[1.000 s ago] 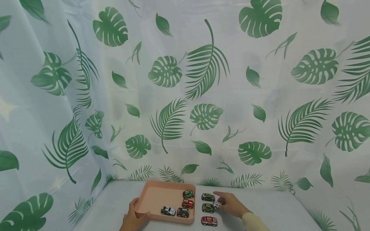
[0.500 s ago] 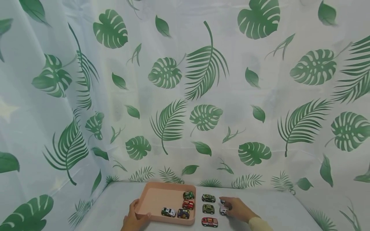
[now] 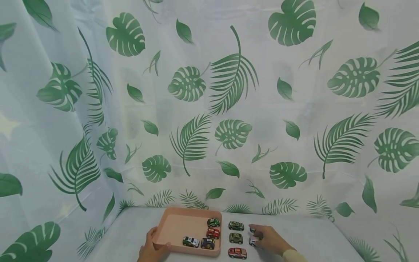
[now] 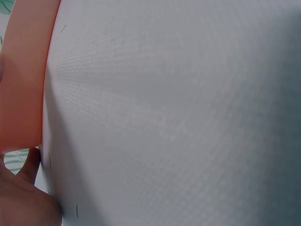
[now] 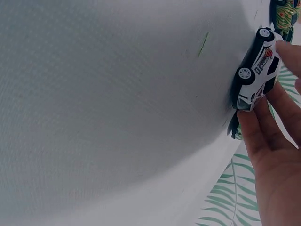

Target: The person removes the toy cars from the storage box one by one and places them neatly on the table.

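Obs.: right hand (image 3: 268, 240) lies low on the surface (image 3: 314, 236), fingers curled over a white toy car (image 5: 257, 70). The right wrist view shows the fingertips (image 5: 288, 49) on the car's roof and side, wheels down on the cloth; it reads as a pinch, car not lifted. A second small car just beyond it is mostly hidden by the fingers.

Left hand (image 3: 151, 247) grips the near left corner of the pink tray (image 3: 183, 211), thumb over the rim, steadying it. The left wrist view shows only tray edge and cloth.

Tray holds four cars along its right side: green (image 3: 213, 222), red (image 3: 212, 233), dark blue (image 3: 207, 243), white-green (image 3: 190, 241). Three more stand in a column just right of the tray: a dark green car (image 3: 236, 226), an olive car (image 3: 235, 238), a red-white car (image 3: 237, 253).

Judgement: the step in hand looks like the pick-up of the white car, for moving cars into the tray. The next move would call for a firm pinch, a lift over the column and the tray wall, and a set-down in the free left part.

Pose: right forearm enters from lower right, wrist low, palm down; left wrist low at the tray corner.
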`<state>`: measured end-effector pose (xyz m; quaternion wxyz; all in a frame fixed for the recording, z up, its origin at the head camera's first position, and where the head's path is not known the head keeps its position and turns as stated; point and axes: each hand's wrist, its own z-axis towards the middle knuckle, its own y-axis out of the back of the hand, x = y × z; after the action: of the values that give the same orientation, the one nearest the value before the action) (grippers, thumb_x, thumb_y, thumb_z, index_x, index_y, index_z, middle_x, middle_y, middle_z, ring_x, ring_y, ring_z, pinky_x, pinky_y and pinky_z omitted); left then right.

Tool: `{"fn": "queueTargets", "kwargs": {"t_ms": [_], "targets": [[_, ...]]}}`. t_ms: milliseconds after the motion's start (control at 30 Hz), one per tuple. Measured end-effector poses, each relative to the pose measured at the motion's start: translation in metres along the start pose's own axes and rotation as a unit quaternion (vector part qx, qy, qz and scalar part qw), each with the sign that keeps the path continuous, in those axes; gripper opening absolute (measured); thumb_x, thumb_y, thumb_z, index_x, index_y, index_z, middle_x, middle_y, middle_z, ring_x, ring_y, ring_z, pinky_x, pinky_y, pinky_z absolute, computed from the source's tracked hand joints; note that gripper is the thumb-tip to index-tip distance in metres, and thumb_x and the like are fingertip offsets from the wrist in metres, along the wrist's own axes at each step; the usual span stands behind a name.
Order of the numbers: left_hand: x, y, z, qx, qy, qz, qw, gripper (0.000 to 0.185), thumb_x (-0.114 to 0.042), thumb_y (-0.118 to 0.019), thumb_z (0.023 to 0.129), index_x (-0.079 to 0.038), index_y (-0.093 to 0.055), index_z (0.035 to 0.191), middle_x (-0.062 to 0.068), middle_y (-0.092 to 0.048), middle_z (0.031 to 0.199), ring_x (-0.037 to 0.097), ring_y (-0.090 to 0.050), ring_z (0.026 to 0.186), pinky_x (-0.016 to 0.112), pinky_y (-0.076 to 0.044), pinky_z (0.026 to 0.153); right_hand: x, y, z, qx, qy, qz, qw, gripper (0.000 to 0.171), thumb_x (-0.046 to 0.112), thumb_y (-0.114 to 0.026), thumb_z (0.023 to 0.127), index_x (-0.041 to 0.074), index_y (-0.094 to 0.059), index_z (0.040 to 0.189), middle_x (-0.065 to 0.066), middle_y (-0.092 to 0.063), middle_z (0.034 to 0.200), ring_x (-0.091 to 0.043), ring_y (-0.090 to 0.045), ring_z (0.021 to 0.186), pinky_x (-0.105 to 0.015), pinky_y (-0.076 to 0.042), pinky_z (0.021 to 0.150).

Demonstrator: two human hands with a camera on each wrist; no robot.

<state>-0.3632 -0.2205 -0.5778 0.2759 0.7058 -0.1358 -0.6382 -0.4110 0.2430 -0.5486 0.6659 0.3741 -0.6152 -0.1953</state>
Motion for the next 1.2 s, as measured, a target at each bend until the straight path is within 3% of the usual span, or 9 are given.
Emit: {"fn": "queueTargets", "kwargs": {"t_ms": [100,233,467,667,933,1200], "targets": [[0.001,-0.001,0.001,-0.004,-0.001,0.0,1.0,0.114,-0.064,-0.084,0.084,0.005,-0.024,0.152,0.041,-0.032,0.158,0.065,-0.031,0.142,0.08,-0.006,0.118,0.002,-0.001,0.001,-0.023,0.002,0.004,1.0,0.054,0.005,-0.082,0.09,-0.006,-0.065,0.14,-0.005,-0.075,0.097,-0.022,-0.069,0.085,-0.046,-0.061,0.08],[0.002,-0.001,0.002,-0.003,-0.004,-0.004,1.0,0.114,-0.064,-0.083,0.084,0.005,-0.023,0.152,0.043,-0.032,0.157,0.065,-0.032,0.143,0.08,-0.004,0.118,0.01,0.0,0.003,-0.056,0.014,0.001,0.998,0.055,0.01,-0.082,0.091,-0.007,-0.064,0.141,-0.001,-0.066,0.088,-0.02,-0.059,0.077,-0.037,-0.054,0.068],[0.005,-0.002,0.006,0.003,-0.017,-0.011,0.9998,0.111,-0.061,-0.084,0.086,0.005,-0.024,0.153,0.044,-0.032,0.158,0.066,-0.031,0.144,0.081,-0.005,0.117,0.028,-0.002,0.014,-0.086,0.032,-0.019,0.996,0.055,0.014,-0.086,0.09,-0.002,-0.067,0.139,-0.008,-0.066,0.104,-0.025,-0.064,0.094,-0.05,-0.058,0.085],[0.006,-0.001,0.005,0.006,-0.027,-0.008,0.9996,0.111,-0.061,-0.083,0.087,0.005,-0.023,0.153,0.044,-0.03,0.158,0.065,-0.03,0.146,0.081,-0.002,0.117,0.044,-0.011,0.022,-0.077,0.072,-0.017,0.994,0.055,0.016,-0.084,0.092,-0.002,-0.067,0.14,-0.012,-0.065,0.112,-0.031,-0.063,0.101,-0.05,-0.056,0.083],[0.002,0.0,0.003,0.001,-0.017,-0.008,0.9998,0.11,-0.058,-0.084,0.087,0.007,-0.024,0.153,0.043,-0.031,0.159,0.064,-0.031,0.146,0.08,-0.006,0.118,0.067,-0.029,0.034,-0.061,0.073,-0.002,0.995,0.056,0.02,-0.083,0.094,0.002,-0.066,0.143,-0.014,-0.064,0.118,-0.031,-0.063,0.107,-0.056,-0.057,0.09],[0.003,0.0,0.001,-0.004,-0.042,-0.005,0.9991,0.107,-0.058,-0.084,0.087,0.003,-0.027,0.153,0.043,-0.035,0.157,0.068,-0.036,0.142,0.082,-0.01,0.116,0.088,-0.044,0.044,-0.05,0.119,0.005,0.992,0.056,0.022,-0.082,0.095,0.003,-0.066,0.144,-0.02,-0.065,0.129,-0.039,-0.064,0.112,-0.06,-0.057,0.092]]}}
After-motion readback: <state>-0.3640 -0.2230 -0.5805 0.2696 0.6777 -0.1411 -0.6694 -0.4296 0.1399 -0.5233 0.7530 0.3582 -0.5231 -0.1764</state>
